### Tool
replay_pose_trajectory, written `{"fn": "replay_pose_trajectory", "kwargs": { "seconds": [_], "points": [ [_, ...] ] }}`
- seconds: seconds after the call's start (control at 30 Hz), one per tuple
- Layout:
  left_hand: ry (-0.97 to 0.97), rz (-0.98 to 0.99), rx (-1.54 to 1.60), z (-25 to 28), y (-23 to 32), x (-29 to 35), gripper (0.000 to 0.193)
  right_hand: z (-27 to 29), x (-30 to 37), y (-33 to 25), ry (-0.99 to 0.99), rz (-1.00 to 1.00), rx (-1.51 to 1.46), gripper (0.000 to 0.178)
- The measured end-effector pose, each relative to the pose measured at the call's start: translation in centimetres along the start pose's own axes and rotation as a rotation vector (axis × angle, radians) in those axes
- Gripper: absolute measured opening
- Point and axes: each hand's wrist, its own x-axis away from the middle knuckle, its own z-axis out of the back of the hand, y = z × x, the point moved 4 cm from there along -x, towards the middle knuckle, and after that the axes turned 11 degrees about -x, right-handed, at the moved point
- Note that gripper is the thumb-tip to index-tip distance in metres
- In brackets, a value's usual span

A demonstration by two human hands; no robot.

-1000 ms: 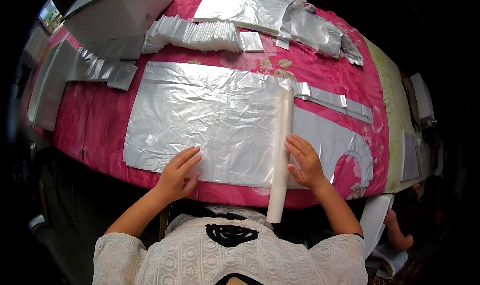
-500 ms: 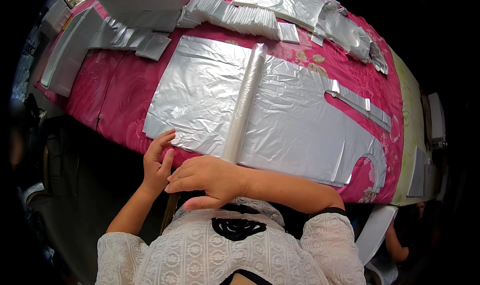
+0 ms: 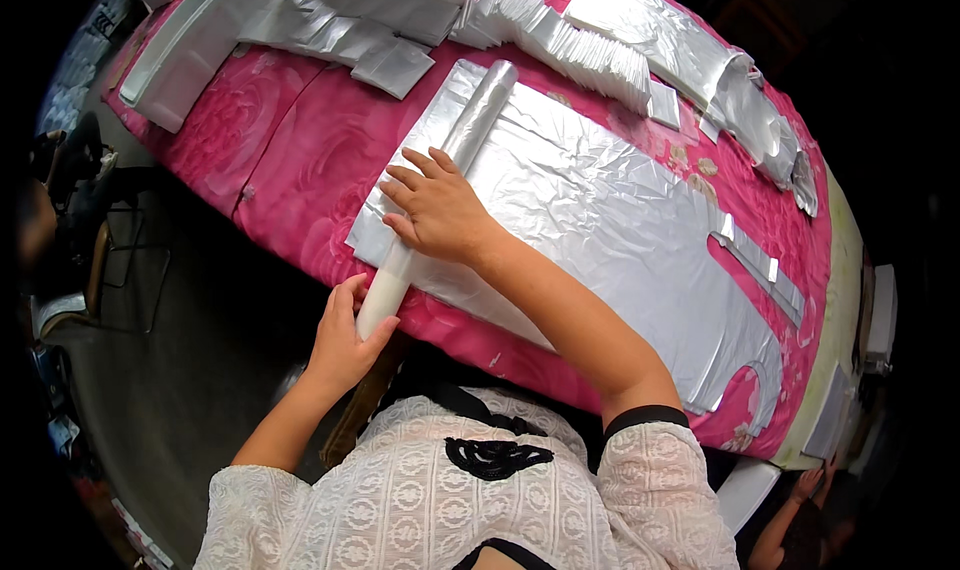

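A stack of silvery-white plastic carrier bags (image 3: 610, 230) lies flat, with cut-out handles toward the right. Across its left part rests a pale tube (image 3: 482, 115), slanting from far right to near left. My left hand (image 3: 340, 335) curls its thumb and fingers around the near end of this tube, at the table's front edge. Farther up, my right hand (image 3: 438, 208) lies palm down over the tube's middle, fingers spread. Beneath that palm, part of the tube is hidden.
A pink flowered cloth (image 3: 310, 170) covers the table. Along the back stand a long row of folded silvery packets (image 3: 560, 45), another bag stack (image 3: 650, 30) and a translucent bin (image 3: 195, 50). A smaller group of packets (image 3: 390, 65) lies left of the row. Another person's arm (image 3: 790, 520) shows at lower right.
The tube has shifted left over the bags. My left hand has taken hold of its near end. My right hand has moved from the front edge onto the tube. The view has turned.
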Motion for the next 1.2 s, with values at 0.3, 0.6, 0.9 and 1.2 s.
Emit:
{"fn": "replay_pose_trajectory", "kwargs": {
  "seconds": [0.3,0.6,0.9,1.2],
  "points": [
    [-0.352,0.154,0.656,-1.2,-0.4,0.6,0.063,-0.6,1.6,-1.0,0.783,-0.472,-0.701,0.091],
    [-0.78,0.096,0.936,-4.6,8.6,0.1,0.065,9.4,8.1,-2.4,0.817,-0.528,-1.568,0.064],
    [-1.232,0.136,1.186,-7.9,13.0,1.6,0.05,10.5,14.6,-2.0,0.967,-0.395,-1.75,0.061],
    [-0.866,0.111,0.693,-12.0,12.2,-1.0,0.051,5.0,18.6,0.3,1.094,-0.662,-1.524,0.052]
  ]
}}
